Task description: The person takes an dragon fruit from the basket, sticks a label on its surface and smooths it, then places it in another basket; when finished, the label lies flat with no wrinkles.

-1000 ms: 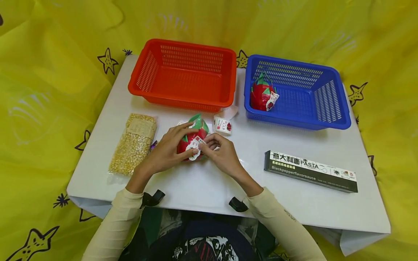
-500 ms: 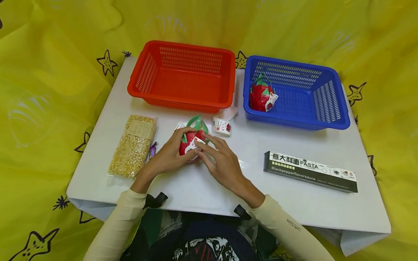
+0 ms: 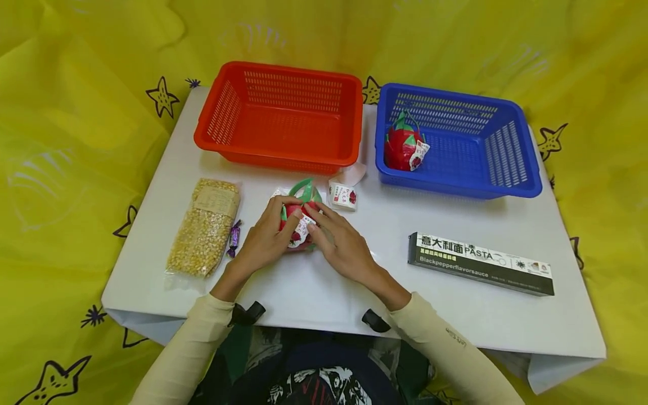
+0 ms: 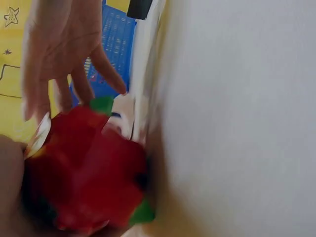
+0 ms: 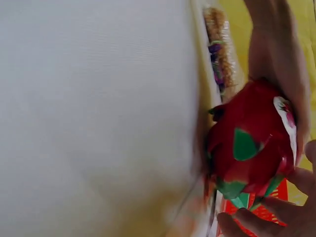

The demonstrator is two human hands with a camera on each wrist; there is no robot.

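Between the hands is a red dragon-fruit-shaped package (image 5: 254, 143) with green leaf tips, a green loop on top and a white printed label (image 3: 302, 229) on its near side. My left hand (image 3: 265, 236) grips it from the left, thumb at the label and fingers around the far side. On the right, my right hand (image 3: 344, 244) has its fingers extended and lightly spread, fingertips right at the package and the label's edge. The right wrist view shows the package close over the white table. Part of its far side is hidden by the left fingers.
A purple-wrapped candy (image 3: 234, 238) and a bag of corn kernels (image 3: 205, 228) lie to the left. Behind are a red basket (image 3: 278, 160) and a blue basket (image 3: 455, 185) holding a similar red package (image 3: 402, 149). A small white packet (image 3: 343, 196) and a pasta box (image 3: 481, 264) lie rightward.
The right fingers have let go of the label they pinched and now lie extended along the package's right side. The left thumb has shifted up over the label, and the left hand has moved slightly right.
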